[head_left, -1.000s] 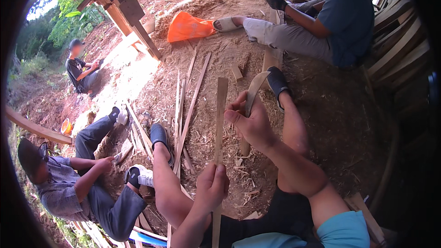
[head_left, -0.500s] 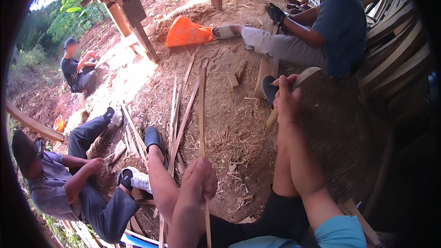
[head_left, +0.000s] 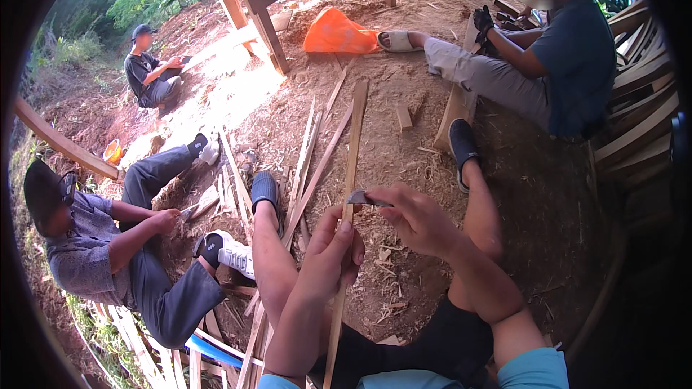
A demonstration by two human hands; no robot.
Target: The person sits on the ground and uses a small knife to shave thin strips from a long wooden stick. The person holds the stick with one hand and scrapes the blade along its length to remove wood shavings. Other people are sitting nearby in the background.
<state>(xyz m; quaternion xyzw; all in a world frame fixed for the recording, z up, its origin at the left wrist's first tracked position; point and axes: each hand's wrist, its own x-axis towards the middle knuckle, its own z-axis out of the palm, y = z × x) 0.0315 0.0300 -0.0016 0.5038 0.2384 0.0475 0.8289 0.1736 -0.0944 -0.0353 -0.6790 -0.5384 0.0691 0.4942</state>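
My left hand (head_left: 330, 252) is closed around a long, thin wooden strip (head_left: 355, 130), which stands nearly upright between my knees and runs down past my lap. Just above those fingers, the grey blade of a knife (head_left: 369, 200) lies across the strip and touches it. My right hand (head_left: 422, 225) grips this knife, its fingers near the blade; the handle is mostly hidden by the hand.
Loose wooden strips (head_left: 306, 166) and shavings lie on the dirt around my feet. One person (head_left: 108, 245) sits at left, another (head_left: 569, 57) at right, a third (head_left: 151, 72) farther back. An orange bag (head_left: 339, 31) lies near a wooden post (head_left: 267, 21). Stacked strips (head_left: 645, 115) stand at right.
My right hand has come down and left, bringing the knife from the raised position at right onto the strip. My left hand still holds the strip, and the whole view has shifted.
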